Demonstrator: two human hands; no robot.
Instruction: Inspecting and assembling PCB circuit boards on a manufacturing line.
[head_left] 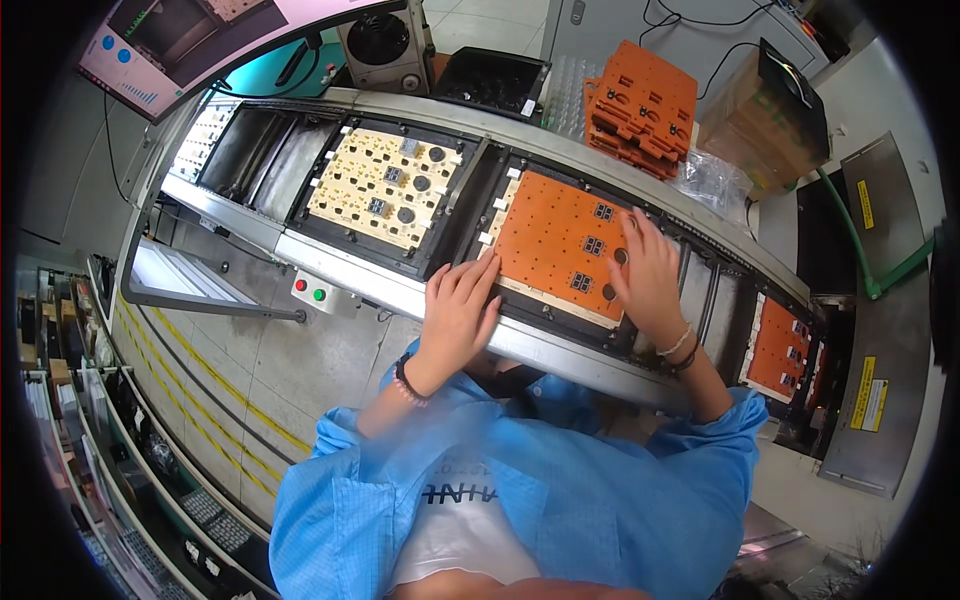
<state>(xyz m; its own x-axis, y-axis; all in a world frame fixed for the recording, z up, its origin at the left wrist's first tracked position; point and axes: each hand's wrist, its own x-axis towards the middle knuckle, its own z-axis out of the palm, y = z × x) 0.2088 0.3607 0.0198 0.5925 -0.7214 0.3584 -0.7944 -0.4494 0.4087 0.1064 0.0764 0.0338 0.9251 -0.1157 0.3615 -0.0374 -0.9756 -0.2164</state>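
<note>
An orange cover plate (545,235) lies in a black carrier frame on the conveyor in front of me, with pale board showing along its left and near edges. Several two-digit display modules (593,246) and round black parts (609,292) show through openings toward its right side. My left hand (462,308) is open, its fingertips resting at the plate's near left corner. At the right edge, my right hand (648,275) lies with fingers extended, touching the plate beside the round parts and partly hiding one. Neither hand holds anything.
Left along the conveyor sits a cream circuit board (365,185) in its own carrier. Another orange-covered board (775,345) is at the right end. Beyond the rail are stacked orange plates (640,105), a black bin (490,82) and a cardboard box (765,125). A button box (318,293) hangs in front.
</note>
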